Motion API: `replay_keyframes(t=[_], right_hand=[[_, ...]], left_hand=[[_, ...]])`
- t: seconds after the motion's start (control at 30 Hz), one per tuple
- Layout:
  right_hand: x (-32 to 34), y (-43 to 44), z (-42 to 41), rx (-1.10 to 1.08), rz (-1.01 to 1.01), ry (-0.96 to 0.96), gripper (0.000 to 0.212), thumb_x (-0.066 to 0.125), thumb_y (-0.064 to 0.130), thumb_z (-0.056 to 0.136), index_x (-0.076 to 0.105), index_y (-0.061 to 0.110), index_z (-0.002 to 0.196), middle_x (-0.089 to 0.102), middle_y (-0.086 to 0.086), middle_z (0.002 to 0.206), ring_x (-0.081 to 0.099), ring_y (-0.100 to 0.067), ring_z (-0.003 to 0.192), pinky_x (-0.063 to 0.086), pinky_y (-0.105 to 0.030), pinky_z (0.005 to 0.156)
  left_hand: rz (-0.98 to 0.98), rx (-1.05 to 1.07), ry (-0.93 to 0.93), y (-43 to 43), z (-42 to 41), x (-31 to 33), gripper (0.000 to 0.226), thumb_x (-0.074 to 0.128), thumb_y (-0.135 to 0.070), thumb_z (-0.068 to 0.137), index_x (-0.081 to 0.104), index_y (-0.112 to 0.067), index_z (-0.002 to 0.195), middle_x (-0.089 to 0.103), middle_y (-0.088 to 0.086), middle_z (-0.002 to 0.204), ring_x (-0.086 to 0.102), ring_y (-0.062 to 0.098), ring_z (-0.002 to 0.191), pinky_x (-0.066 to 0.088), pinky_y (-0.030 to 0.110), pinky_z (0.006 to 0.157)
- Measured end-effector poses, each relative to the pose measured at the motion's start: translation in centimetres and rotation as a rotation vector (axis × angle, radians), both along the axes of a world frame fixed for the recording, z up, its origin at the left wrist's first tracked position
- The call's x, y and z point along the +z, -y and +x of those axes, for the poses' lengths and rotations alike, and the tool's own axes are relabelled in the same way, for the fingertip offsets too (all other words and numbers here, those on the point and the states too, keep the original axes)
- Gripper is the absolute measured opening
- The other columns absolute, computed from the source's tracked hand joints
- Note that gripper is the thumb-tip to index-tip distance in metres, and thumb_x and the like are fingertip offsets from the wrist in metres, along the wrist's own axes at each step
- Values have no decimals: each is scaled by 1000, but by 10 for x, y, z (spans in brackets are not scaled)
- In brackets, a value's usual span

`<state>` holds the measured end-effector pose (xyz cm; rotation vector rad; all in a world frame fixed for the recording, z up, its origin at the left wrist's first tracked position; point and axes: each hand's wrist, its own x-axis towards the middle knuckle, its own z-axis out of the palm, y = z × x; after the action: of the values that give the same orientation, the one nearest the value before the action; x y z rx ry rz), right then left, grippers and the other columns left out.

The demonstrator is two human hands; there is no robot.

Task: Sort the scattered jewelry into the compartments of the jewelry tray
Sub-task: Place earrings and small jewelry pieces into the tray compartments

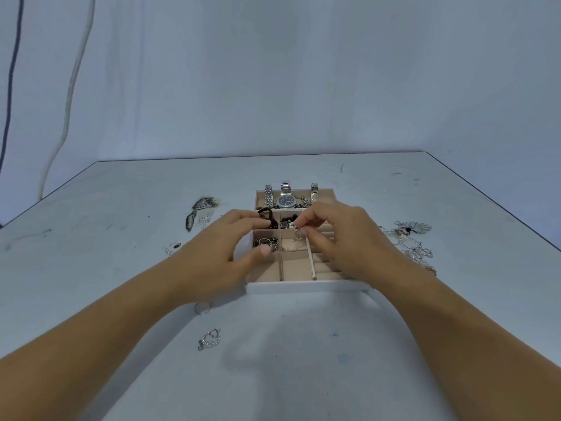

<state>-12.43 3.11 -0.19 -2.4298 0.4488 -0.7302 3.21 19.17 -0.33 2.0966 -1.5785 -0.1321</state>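
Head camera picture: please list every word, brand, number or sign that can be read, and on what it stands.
Nothing can be read anywhere.
White-framed beige jewelry tray: no print visible.
Silver metal wristwatch with dark blue dial, in its far compartment: any brand or numerals are too small and blurred to read.
Grey table: only stains and scratches, no writing.
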Motion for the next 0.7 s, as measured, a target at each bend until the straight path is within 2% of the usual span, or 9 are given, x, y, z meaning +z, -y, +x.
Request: replay_keyframes(t=[0.07,0.13,0.2,0.33,0.5,0.6,0.7], right_hand=[[0,-1,1,0,-23,-22,13,63,23,88,67,33,95,63,8,93,51,8,72,35,-12,62],[1,-3,1,0,-39,-47,13,62,23,88,67,32,96,62,9,92,53,4,79,35,-12,66],[1,-4,4,-9,-47,-70,12,62,25,88,68,33,96,62,9,92,55,-4,86,37,-16,71],[2,-9,8,-23,-62,-97,13,60,27,89,68,33,97,53,18,84,50,-7,97,39,-26,87],[3,-13,9,-29,-125,-192,17,56,26,91,70,28,101,42,24,75,47,-12,106,36,-35,98],[-1,-10,13,-47,-182,-210,16,57,30,89,71,31,97,60,16,93,42,-17,114,36,-41,96],[-4,-6,14,-50,-226,-266,19,54,33,90,71,29,97,60,10,106,39,-18,114,35,-40,94]], left_hand=[[-1,4,-12,-8,-5,-10,65,36,-67,82,41,-35,138,31,-22,143,33,-5,129,31,19,103],[4,1,-2,-11,-11,-19,69,29,-69,81,36,-35,141,23,-21,149,27,-2,135,29,25,108],[9,1,37,-11,-14,-24,71,23,-68,82,35,-33,143,19,-19,152,24,0,137,27,23,108],[22,10,108,-10,-16,-26,74,14,-68,84,33,-30,144,19,-17,154,22,2,139,28,26,110],[21,7,117,-11,-16,-28,74,12,-68,84,32,-31,145,17,-18,154,22,1,139,28,25,109],[25,7,117,-11,-15,-28,74,11,-69,84,31,-33,145,16,-20,154,21,-1,139,29,26,109],[21,5,112,-11,-15,-28,73,12,-69,84,32,-32,145,17,-20,154,20,0,140,30,29,111]])
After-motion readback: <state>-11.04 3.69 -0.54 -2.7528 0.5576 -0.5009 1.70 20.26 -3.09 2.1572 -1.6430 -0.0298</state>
